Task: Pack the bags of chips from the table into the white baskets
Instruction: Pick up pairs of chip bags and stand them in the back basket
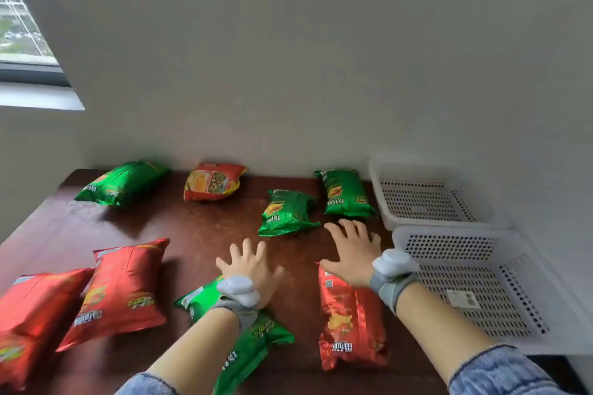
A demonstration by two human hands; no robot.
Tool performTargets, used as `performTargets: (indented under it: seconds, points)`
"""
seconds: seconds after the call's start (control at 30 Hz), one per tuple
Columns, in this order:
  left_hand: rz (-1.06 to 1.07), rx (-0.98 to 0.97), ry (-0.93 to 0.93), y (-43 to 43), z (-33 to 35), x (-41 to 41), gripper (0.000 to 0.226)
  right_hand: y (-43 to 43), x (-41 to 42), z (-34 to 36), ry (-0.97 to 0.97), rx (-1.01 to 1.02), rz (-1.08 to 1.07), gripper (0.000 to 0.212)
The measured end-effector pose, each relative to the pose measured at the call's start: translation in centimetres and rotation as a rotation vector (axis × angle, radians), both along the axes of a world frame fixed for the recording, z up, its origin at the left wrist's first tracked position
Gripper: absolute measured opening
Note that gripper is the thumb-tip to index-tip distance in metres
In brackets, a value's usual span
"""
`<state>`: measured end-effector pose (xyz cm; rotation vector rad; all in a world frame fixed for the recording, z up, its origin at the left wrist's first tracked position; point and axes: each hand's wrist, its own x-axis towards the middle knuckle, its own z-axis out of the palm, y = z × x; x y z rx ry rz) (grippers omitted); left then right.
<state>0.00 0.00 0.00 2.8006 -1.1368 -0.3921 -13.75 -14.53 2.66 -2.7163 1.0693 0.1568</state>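
Several red and green chip bags lie on a dark wooden table (pixel 208 234). My left hand (pixel 253 266) hovers open, fingers spread, over the table middle, its wrist above a green bag (pixel 253 343). My right hand (pixel 353 250) is open too, its palm above the top end of a red bag (pixel 349 321). Just beyond the right fingers lie two green bags (pixel 285 212) (pixel 346 192). Two white perforated baskets stand at the right: the near basket (pixel 449 234) and the far basket (pixel 417 167), with no bags in either.
At the far edge lie a green bag (pixel 122 183) and a red bag (pixel 211 181). Two large red bags (pixel 122 292) (pixel 29 321) rest at the near left. A wall runs behind the table, with a window (pixel 22 29) at the upper left.
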Motion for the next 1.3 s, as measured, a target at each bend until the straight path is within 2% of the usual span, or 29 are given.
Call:
performTargets:
  seconds: [0.1,0.23,0.33,0.47,0.6,0.7,0.77,0.83,0.9,1.0,1.1,1.17,1.23,1.3]
  points:
    - [0.034,0.068,-0.058,1.7,-1.0,-1.2,0.065,1.0,-1.2,-1.3,0.159,0.105,0.076,0.081]
    - [0.064,-0.037,-0.135,4.6,-1.8,-2.9,0.07,2.4,-3.0,-2.9,0.285,0.079,0.174,0.084]
    - [0.098,-0.09,-0.144,6.2,-2.3,-4.9,0.072,3.1,-4.1,-3.6,0.274,0.045,0.221,0.081]
    - [0.04,0.022,-0.077,7.3,-3.1,-6.3,0.082,3.6,-4.8,-4.0,0.168,0.063,0.247,0.077]
    - [-0.091,0.232,-0.031,7.4,-3.2,-6.1,0.088,3.4,-6.3,-4.2,0.408,0.227,0.372,0.119]
    - [-0.099,0.291,-0.081,6.8,-3.0,-6.2,0.071,3.4,-6.5,-4.4,0.554,0.127,0.479,0.131]
    - [-0.123,0.299,-0.106,6.1,-2.9,-6.6,0.056,4.2,-6.2,-4.6,0.579,0.041,0.513,0.127]
    - [-0.157,0.324,-0.118,5.4,-2.4,-6.6,0.05,4.7,-5.9,-4.5,0.548,-0.003,0.538,0.116]
    - [-0.144,0.332,-0.081,4.6,-1.4,-6.0,0.051,4.3,-5.6,-3.8,0.437,0.026,0.52,0.098]
    - [-0.115,0.289,-0.01,3.3,1.2,-4.0,0.067,2.4,-4.8,-1.4,0.237,0.159,0.445,0.083]
    - [-0.119,0.185,0.177,1.8,4.5,-1.2,0.083,-0.3,-4.1,1.4,-0.011,0.349,0.256,0.065]
    - [-0.077,0.1,0.467,0.9,6.6,0.8,0.086,-2.2,-3.9,3.2,-0.138,0.416,0.133,0.048]
    - [-0.028,0.03,0.773,-0.1,8.7,2.5,0.078,-4.1,-3.8,4.8,-0.205,0.444,0.046,0.03]
    - [-0.001,-0.021,0.965,-1.1,10.3,3.5,0.06,-5.6,-3.8,5.8,-0.238,0.47,-0.028,0.021]
